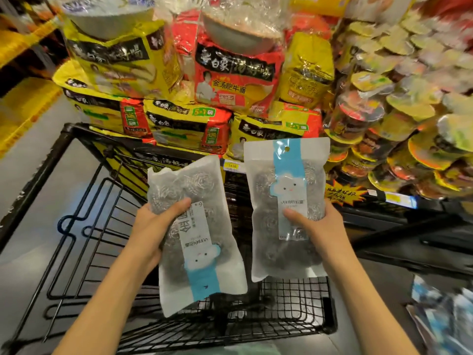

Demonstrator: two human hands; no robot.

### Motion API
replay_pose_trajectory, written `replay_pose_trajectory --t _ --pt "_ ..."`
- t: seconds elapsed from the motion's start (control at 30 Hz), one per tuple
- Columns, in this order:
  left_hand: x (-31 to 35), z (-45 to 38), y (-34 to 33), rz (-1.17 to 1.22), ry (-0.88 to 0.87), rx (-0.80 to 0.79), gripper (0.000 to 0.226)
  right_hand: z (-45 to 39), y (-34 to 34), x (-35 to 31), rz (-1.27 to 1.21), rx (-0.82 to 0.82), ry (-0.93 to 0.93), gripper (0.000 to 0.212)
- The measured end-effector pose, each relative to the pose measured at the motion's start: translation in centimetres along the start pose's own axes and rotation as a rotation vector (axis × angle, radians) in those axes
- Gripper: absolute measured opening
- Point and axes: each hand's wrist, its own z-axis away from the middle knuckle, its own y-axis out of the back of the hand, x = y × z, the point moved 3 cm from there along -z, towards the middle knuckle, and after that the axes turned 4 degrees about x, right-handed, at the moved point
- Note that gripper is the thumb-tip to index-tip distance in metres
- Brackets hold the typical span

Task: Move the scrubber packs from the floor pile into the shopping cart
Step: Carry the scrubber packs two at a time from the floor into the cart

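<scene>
One scrubber pack (197,234) is gripped, inverted, by the left hand (153,226). A second pack (286,208) is held upright by the right hand (314,226), thumb curled across its front, both above the cart (76,221)

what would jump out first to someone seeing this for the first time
Two scrubber packs held up side by side over the black wire shopping cart: the left hand grips the upside-down pack, the right hand the upright pack. Behind them, yellow and red noodle packs are stacked high.

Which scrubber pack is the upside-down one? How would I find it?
Look above the black wire shopping cart, where two hands each hold a pack. It is the pack gripped by the left hand; its cloud face sits at the bottom, inverted.
</scene>
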Motion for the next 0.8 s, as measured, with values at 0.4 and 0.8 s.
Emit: replay_pose_trajectory --t 0.4,0.8 --pt "-9.0 -8.2 3.3 -0.198 0.147 0.012 0.027 -0.5 -5.5 10.9 -0.032 -0.101 -0.231 0.047" --pt "-20.6 -18.0 5.5 -0.290 0.228 -0.078 0.031 -5.0 -12.3 25.3 -0.059 -0.071 -0.408 0.054"
